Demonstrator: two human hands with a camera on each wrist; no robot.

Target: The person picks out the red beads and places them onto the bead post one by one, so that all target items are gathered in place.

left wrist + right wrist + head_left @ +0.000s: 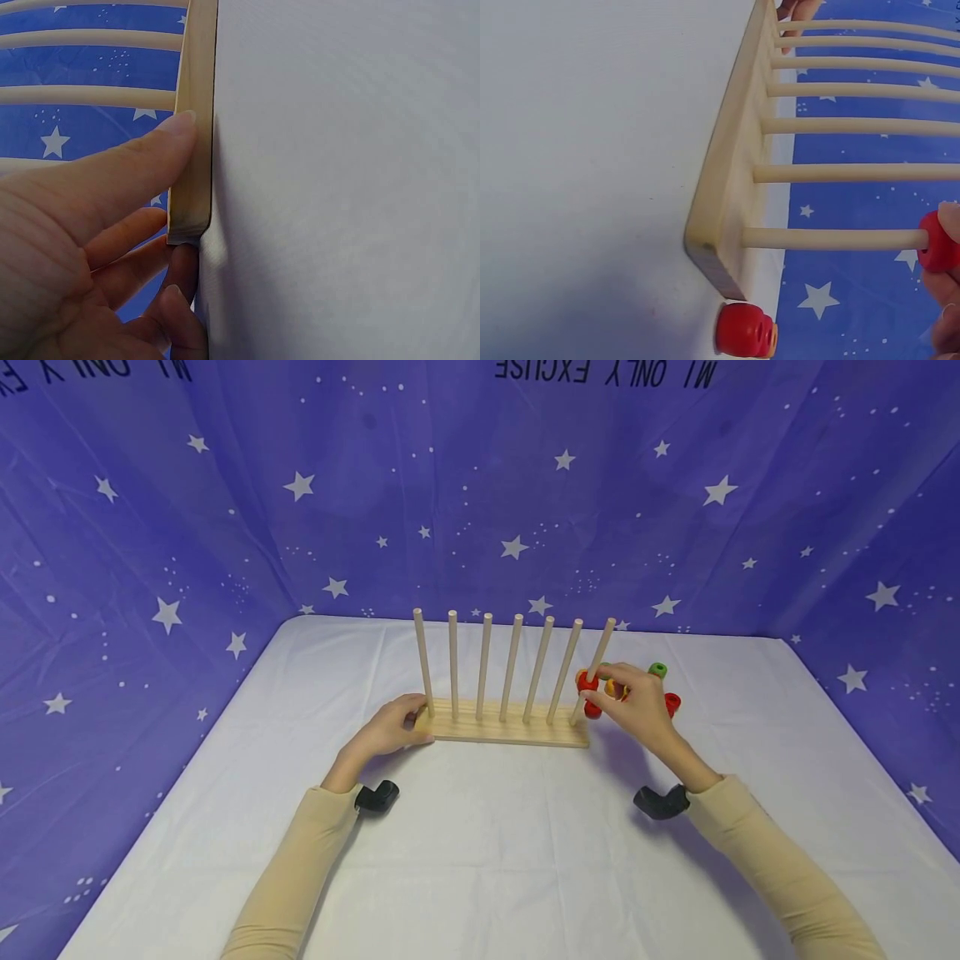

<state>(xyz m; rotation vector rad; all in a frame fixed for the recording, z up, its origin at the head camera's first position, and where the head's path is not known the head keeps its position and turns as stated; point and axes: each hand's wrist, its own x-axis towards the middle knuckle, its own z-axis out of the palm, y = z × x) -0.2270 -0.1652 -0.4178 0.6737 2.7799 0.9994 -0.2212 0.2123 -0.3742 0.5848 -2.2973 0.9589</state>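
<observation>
A pale wooden rack [498, 731] with a row of several upright pegs stands on the table. My left hand [390, 725] grips the left end of its base, the thumb [176, 139] along the front edge and the fingers around the end and behind. My right hand [637, 706] pinches a red bead [936, 244], which is threaded on the rightmost peg [832, 238] part of the way down. Below it, another red bead [739, 330] lies on the table beside the rack's right end. The right wrist view cuts off most of the right hand.
Loose beads lie behind and around the right hand, among them a green bead [657, 670], a red bead [672, 702] and a yellow bead [611, 687], partly hidden by fingers. A white cloth [480, 860] covers the table. A purple star-patterned curtain [450, 485] hangs behind.
</observation>
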